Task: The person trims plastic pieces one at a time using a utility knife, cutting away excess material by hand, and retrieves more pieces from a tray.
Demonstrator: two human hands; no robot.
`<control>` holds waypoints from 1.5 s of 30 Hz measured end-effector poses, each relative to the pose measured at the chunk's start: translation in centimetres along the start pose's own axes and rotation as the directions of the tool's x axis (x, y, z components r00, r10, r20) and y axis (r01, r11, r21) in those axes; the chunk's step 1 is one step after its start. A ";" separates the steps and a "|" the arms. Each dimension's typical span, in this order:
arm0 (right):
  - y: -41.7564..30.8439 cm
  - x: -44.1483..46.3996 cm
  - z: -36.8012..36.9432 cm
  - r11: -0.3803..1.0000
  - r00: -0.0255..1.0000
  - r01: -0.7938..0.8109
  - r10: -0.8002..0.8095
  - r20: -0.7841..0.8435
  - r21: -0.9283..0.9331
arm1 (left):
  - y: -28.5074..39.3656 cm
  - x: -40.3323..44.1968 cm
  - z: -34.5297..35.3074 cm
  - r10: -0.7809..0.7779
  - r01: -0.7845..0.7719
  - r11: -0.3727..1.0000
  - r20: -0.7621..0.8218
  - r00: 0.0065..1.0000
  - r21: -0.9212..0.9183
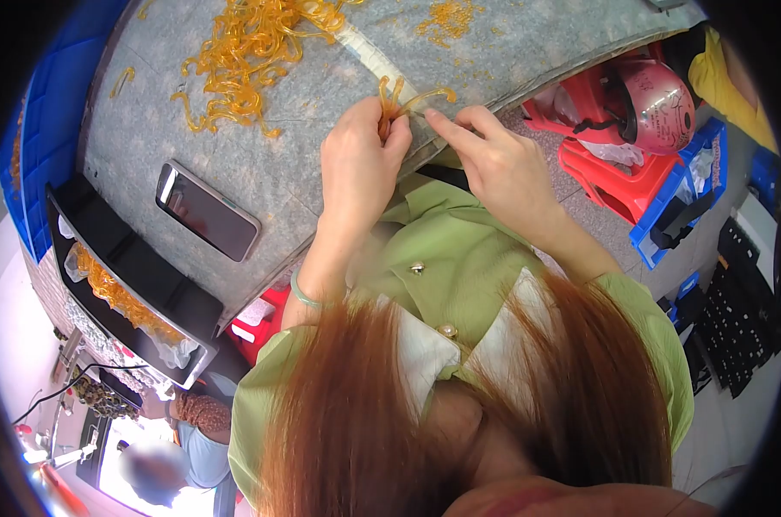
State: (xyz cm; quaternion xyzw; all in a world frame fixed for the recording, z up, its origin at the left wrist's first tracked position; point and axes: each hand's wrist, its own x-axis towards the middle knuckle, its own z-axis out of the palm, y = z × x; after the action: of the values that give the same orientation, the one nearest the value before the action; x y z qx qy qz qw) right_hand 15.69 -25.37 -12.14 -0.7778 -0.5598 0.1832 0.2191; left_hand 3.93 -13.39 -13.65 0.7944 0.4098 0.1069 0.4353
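Above gray tabletop (287, 168), upper center, amber hooks (388, 111) are pinched by left hand (358, 159), presumably for steadying; grip by right hand (507, 164) cannot be told.

Held amber pieces (385, 121): translucent, slim, bunched in left hand (360, 159), curved ends sticking out, one splayed right. Matching loose pieces (252, 52): hooked, tangled heap on gray tabletop (295, 155).

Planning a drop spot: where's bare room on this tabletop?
Bare: between phone and left hand, nearer than the amber pile; also tabletop right of the amber bits. Crowded: the pile, and the near end of the pale strip, by the right hand.
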 end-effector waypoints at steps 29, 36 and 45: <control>0.0 9.2 0.5 0.962 0.987 0.065 -0.022 -0.161 0.266 | -4.0 -1.3 -3.6 0.072 0.187 0.019 0.188 0.980 -0.982; -1.3 13.8 3.3 0.985 0.974 0.150 -0.131 -0.184 0.091 | -3.5 -1.6 -4.9 -0.039 0.325 -0.061 0.328 0.944 -0.944; -0.2 6.5 -1.9 0.811 0.956 -0.259 0.138 0.259 0.525 | -4.3 -0.6 -3.9 -0.017 0.266 0.001 0.266 0.964 -0.964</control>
State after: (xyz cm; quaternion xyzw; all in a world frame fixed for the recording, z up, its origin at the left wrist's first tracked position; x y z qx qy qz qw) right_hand 18.54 -19.34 -10.65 -0.7116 -0.4178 0.4399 0.3544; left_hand -0.93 -10.29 -14.58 0.2214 0.2545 0.2470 0.9084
